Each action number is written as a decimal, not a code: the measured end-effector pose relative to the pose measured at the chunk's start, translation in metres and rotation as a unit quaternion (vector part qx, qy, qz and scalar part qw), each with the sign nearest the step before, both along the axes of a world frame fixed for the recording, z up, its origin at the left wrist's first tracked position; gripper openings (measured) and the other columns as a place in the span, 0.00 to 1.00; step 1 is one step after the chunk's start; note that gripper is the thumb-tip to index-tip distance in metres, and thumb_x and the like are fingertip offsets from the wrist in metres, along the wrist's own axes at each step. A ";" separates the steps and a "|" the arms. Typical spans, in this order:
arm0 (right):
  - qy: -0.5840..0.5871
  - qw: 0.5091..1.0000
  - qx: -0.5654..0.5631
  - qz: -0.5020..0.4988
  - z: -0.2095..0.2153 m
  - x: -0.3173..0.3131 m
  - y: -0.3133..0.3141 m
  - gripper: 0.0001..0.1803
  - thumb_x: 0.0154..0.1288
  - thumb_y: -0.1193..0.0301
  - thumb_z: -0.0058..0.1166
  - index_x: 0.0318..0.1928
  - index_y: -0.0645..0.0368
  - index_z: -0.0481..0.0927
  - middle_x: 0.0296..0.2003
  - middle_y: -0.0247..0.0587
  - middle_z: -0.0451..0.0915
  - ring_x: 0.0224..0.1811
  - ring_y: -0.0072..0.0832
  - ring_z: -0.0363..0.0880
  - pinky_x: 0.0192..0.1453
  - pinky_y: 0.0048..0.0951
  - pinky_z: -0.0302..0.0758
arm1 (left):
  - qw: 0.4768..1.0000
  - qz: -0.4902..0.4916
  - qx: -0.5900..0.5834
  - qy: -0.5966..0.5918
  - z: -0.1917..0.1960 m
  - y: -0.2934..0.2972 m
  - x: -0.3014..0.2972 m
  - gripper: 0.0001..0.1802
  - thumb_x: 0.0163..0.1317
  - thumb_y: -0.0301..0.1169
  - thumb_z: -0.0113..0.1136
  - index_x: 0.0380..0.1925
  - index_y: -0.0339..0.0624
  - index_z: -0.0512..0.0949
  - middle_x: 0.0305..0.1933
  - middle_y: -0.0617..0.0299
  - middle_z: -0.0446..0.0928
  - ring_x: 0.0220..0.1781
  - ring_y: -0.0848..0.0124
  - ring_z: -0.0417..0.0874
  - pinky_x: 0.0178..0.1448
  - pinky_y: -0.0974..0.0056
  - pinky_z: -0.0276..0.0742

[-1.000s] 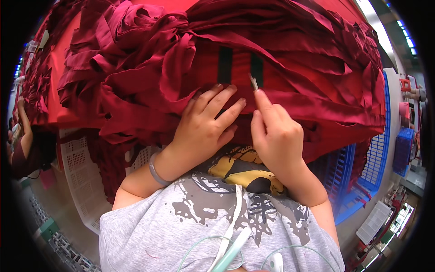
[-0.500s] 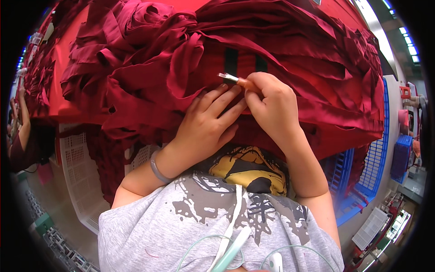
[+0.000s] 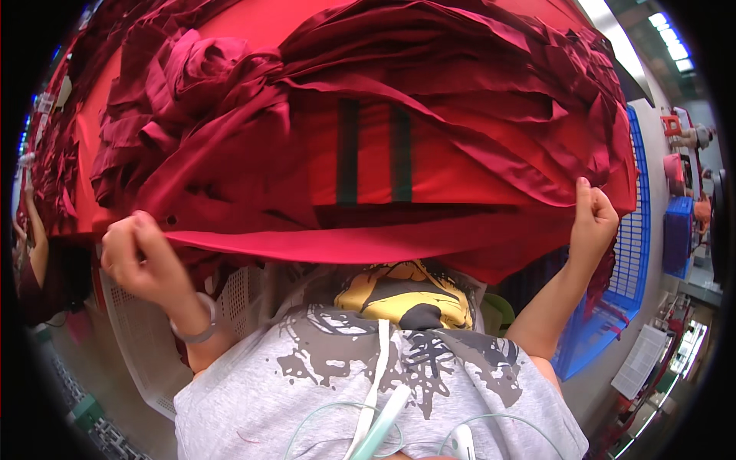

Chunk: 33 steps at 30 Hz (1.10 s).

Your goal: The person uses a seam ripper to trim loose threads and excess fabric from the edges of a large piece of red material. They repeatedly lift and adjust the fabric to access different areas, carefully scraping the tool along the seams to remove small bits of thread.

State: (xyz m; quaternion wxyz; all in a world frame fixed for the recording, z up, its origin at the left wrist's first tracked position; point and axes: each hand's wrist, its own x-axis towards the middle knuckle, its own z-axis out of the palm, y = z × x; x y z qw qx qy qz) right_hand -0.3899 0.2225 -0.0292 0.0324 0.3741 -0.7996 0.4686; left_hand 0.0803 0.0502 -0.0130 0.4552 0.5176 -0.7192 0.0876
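Pinched closed at both ends, the left hand [image 3: 146, 257] and right hand [image 3: 592, 222] now hold a crimson strip [image 3: 337, 244] taut between them; the small tool seen earlier no longer shows. Below the grips, a grey shirt [image 3: 245, 399] bears dark print; beyond lies heaped cloth [image 3: 192, 115]. No label is legible.

Greyish flr [image 3: 88, 354] L & R of the red tabletop [image 3: 264, 23], w/ white perf. crate [image 3: 132, 337] on L, big blue crate [image 3: 634, 257] on R, smaller blue crate [image 3: 679, 222] farther R. Bright lts [image 3: 671, 40] up top R; metal machinery w/ green part [image 3: 87, 412] lower L.
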 end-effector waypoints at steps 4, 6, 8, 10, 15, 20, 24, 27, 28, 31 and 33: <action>-0.018 0.987 0.070 -0.144 -0.013 -0.051 0.042 0.22 0.69 0.60 0.56 0.22 0.62 0.73 0.18 0.29 0.68 0.22 0.17 0.62 0.27 0.26 0.59 | 0.971 0.085 -0.134 -0.181 0.024 -0.009 -0.036 0.07 0.62 0.25 0.59 0.39 0.39 0.83 0.44 0.57 0.82 0.48 0.62 0.81 0.53 0.59 0.73; 0.020 0.975 0.076 -0.208 -0.029 -0.071 0.047 0.24 0.69 0.55 0.55 0.31 0.66 0.81 0.22 0.39 0.80 0.25 0.24 0.75 0.33 0.29 0.71 | 0.984 -0.057 -0.128 -0.113 0.028 -0.009 -0.075 0.09 0.62 0.25 0.60 0.43 0.42 0.83 0.48 0.57 0.81 0.50 0.61 0.81 0.58 0.58 0.72; 0.017 0.955 0.140 -0.260 -0.019 -0.063 0.042 0.31 0.66 0.45 0.54 0.41 0.67 0.83 0.35 0.51 0.85 0.41 0.39 0.85 0.47 0.35 0.76 | 0.967 -0.213 -0.053 -0.128 0.023 -0.009 -0.125 0.14 0.59 0.27 0.63 0.46 0.44 0.83 0.51 0.58 0.80 0.54 0.58 0.78 0.62 0.56 0.68; -0.017 0.951 0.162 -0.263 -0.009 -0.054 0.028 0.33 0.63 0.44 0.57 0.44 0.67 0.82 0.37 0.52 0.85 0.44 0.39 0.85 0.50 0.35 0.76 | 0.946 -0.282 0.013 -0.160 0.011 -0.015 -0.170 0.15 0.60 0.28 0.61 0.48 0.45 0.82 0.54 0.61 0.79 0.58 0.59 0.76 0.64 0.54 0.67; 0.038 0.959 0.176 -0.219 -0.032 -0.079 0.029 0.26 0.57 0.57 0.61 0.46 0.68 0.79 0.36 0.52 0.85 0.40 0.41 0.84 0.48 0.36 0.77 | 0.911 -0.311 0.090 -0.257 -0.014 -0.031 -0.209 0.13 0.62 0.31 0.58 0.46 0.47 0.82 0.45 0.64 0.80 0.50 0.64 0.78 0.66 0.48 0.65; -0.421 0.890 -0.159 -0.070 -0.029 -0.084 0.053 0.03 0.57 0.75 0.56 0.28 0.55 0.75 0.34 0.42 0.85 0.23 0.21 0.73 0.22 0.24 0.60 | 0.839 -0.468 0.256 -0.108 0.011 -0.033 -0.173 0.04 0.55 0.29 0.67 0.27 0.42 0.84 0.19 0.63 0.72 0.25 0.66 0.73 0.38 0.61 0.68; -0.622 0.655 -0.385 0.190 -0.033 -0.091 0.047 0.07 0.63 0.73 0.56 0.42 0.53 0.80 0.47 0.39 0.84 0.35 0.28 0.83 0.38 0.31 0.75 | 0.829 -0.495 0.259 -0.028 0.020 -0.042 -0.130 0.06 0.49 0.25 0.71 0.22 0.36 0.81 0.18 0.65 0.69 0.21 0.74 0.66 0.29 0.67 0.60; -0.619 0.610 -0.418 0.267 -0.010 -0.125 0.037 0.10 0.68 0.68 0.55 0.48 0.53 0.80 0.49 0.39 0.84 0.46 0.32 0.83 0.52 0.39 0.78 | 0.856 -0.411 0.313 -0.020 0.027 -0.036 -0.112 0.11 0.51 0.27 0.71 0.23 0.34 0.77 0.22 0.66 0.70 0.25 0.75 0.67 0.37 0.71 0.65; -0.627 0.598 -0.402 0.296 0.004 -0.156 0.045 0.11 0.70 0.67 0.53 0.49 0.54 0.80 0.49 0.40 0.84 0.49 0.34 0.82 0.55 0.43 0.77 | 0.863 -0.401 0.305 -0.016 0.022 -0.037 -0.112 0.11 0.51 0.28 0.71 0.24 0.34 0.77 0.22 0.66 0.70 0.25 0.76 0.67 0.36 0.71 0.64; -0.570 0.677 -0.408 0.225 0.033 -0.213 0.036 0.12 0.72 0.67 0.49 0.51 0.55 0.79 0.50 0.41 0.84 0.52 0.36 0.81 0.57 0.45 0.76 | 0.891 -0.357 0.279 0.023 0.007 -0.037 -0.101 0.13 0.51 0.29 0.73 0.23 0.34 0.76 0.21 0.65 0.69 0.26 0.75 0.67 0.33 0.69 0.63; -0.480 0.771 -0.416 0.038 0.049 -0.240 0.030 0.13 0.74 0.67 0.47 0.53 0.55 0.78 0.50 0.41 0.84 0.52 0.37 0.81 0.58 0.46 0.76 | 0.904 -0.328 0.272 0.043 0.001 -0.035 -0.095 0.14 0.51 0.29 0.73 0.22 0.34 0.75 0.21 0.64 0.69 0.25 0.75 0.67 0.32 0.68 0.63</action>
